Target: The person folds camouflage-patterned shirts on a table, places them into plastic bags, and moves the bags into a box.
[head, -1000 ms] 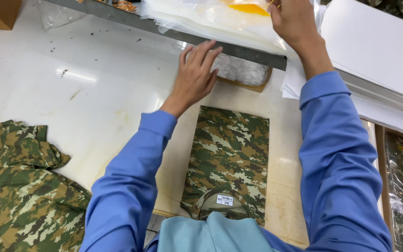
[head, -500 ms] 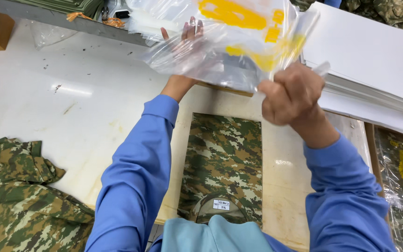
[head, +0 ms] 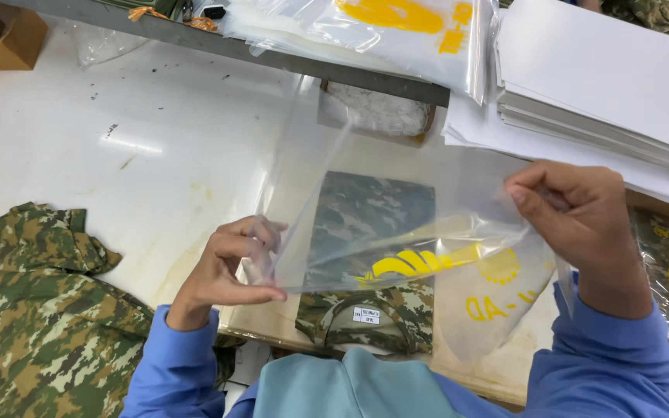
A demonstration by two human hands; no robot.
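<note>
At frame center, the left hand [head: 226, 267] and right hand [head: 582, 213] each pinch an edge of 1 clear plastic bag [head: 396, 232] with yellow print, stretching it above 1 folded camouflage shirt [head: 369, 310]. Lower left lies 1 camouflage garment [head: 32, 310].

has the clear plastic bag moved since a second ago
Yes. The clear plastic bag has come off the stack by the grey rail and now hangs lower, over the folded camouflage shirt, held between both hands.

Clear bag [head: 396, 232] pinched by both hands, camouflage shirt [head: 369, 255]
</note>
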